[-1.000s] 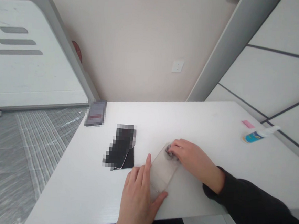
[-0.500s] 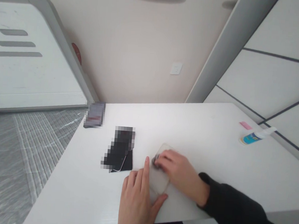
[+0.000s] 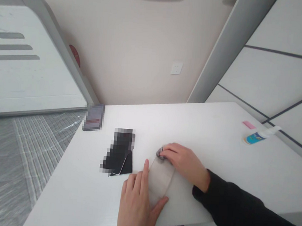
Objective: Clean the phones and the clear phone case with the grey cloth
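A clear, slightly yellowed phone case (image 3: 160, 180) lies flat on the white table, its far end tilted a little right. My left hand (image 3: 136, 199) holds its near end, with the index finger stretched along the left edge and the thumb at the lower right corner. At the far end, my right hand (image 3: 182, 160) pinches a crumpled grey cloth (image 3: 160, 153) and presses it on the case. Part of the cloth and the case's far right corner are hidden under my right fingers.
Left of my hands lies a black phone (image 3: 126, 165), partly pixelated. Another blurred dark item (image 3: 94, 117) sits at the table's far left corner. A spray bottle (image 3: 256, 138) lies at the right beside a pink strip (image 3: 248, 125). The table (image 3: 192, 119) meets the wall behind.
My right hand has slid the cloth away from me to the far end of the case. My left hand stays in place on the case.
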Tool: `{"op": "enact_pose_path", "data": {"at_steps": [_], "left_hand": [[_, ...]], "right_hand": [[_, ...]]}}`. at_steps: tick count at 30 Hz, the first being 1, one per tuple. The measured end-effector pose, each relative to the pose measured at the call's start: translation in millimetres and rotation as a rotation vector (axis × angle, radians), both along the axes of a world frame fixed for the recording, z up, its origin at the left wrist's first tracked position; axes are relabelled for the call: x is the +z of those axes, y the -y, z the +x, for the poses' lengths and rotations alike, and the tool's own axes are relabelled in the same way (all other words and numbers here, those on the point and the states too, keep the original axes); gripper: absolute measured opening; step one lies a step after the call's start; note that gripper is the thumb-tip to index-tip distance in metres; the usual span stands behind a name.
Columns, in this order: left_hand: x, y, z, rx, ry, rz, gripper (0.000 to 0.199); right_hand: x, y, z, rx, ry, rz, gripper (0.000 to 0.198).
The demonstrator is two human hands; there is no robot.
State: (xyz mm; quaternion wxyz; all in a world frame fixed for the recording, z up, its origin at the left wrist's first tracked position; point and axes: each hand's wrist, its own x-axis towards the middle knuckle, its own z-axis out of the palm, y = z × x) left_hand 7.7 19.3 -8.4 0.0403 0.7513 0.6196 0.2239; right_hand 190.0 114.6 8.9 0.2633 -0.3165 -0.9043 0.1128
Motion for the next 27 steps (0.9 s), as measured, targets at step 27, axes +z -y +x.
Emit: {"op": "enact_pose_path", "data": {"at_steps": [27], "left_hand": [[-1.8, -0.9, -1.0, 0.005, -0.02, 0.005, 0.116]], "right_hand": [[0.5, 3.3, 10.1, 0.019, -0.073, -0.011, 0.031]]}}
